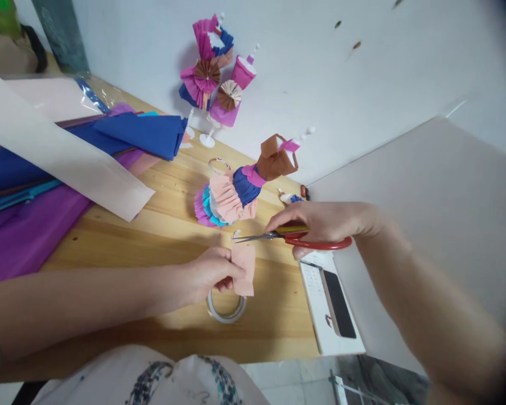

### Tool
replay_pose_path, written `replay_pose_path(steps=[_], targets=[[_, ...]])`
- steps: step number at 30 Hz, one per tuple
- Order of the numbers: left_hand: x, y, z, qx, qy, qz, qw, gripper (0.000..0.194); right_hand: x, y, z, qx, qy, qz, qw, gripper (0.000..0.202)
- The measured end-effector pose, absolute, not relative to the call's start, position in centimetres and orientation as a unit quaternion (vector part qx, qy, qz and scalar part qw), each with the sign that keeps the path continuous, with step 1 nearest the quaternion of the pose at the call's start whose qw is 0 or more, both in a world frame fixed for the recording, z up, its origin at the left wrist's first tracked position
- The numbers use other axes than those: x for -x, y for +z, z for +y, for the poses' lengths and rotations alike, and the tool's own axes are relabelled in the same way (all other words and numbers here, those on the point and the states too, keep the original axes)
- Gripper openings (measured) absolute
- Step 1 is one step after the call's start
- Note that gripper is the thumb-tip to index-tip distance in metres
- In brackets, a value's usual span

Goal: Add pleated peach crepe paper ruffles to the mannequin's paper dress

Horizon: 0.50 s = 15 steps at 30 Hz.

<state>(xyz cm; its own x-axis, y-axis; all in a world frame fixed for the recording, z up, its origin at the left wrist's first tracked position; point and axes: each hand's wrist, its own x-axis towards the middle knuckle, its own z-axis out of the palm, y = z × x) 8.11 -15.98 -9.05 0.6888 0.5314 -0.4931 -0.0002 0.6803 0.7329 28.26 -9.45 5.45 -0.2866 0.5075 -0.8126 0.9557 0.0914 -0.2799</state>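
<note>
A small piece of peach paper (pixel 245 264) is pinched between the thumb and fingers of my left hand (pixel 217 270). My right hand (pixel 316 222) is closed round the scissors (pixel 318 243), which have red and yellow handles. Their blades point left, at the paper's top edge, near a small curled strip. Beneath my left hand lies a roll of tape (pixel 226 315), partly covered by the hand. Behind both hands, a small figure in a ruffled paper dress (pixel 230 197) leans on the table, with peach, blue, turquoise, purple and brown parts.
Long folded sheets of coloured paper (pixel 63 230) and a pale strip (pixel 67 152) cover the table's left side. Two more paper-dressed stands (pixel 206 76) are by the wall. A dark phone (pixel 339 304) lies on a white notebook (pixel 314 287) at the right edge. Another roll (pixel 219 165) is behind the figure.
</note>
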Motion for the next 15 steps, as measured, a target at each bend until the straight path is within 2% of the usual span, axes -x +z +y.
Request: replay_pose_path(steps=[5,8,10,12,15], targets=[[-8.1,-9.7,-16.0,-0.437,0.131,0.325,0.828,0.004,-32.1,1.9,-12.6,-0.574,-0.407,0.687,0.181,0.069],[-8.6,-10.2,-15.8,-0.488,0.122,0.315,0.805,0.008,-33.8,-2.4,-14.8,-0.619,-0.362,0.684,0.134,0.052],[-8.9,-10.4,-15.7,-0.519,0.113,0.313,0.787,0.008,-34.1,-5.4,-16.2,-0.69,-0.256,0.67,0.091,0.04],[-8.9,-10.3,-15.7,-0.552,0.105,0.317,0.764,0.007,-33.7,-7.6,-17.5,-0.73,-0.206,0.649,0.067,0.054],[-8.3,-9.8,-15.1,-0.596,0.083,0.313,0.735,0.004,-32.4,-8.6,-18.8,-0.755,-0.164,0.632,0.057,0.064]])
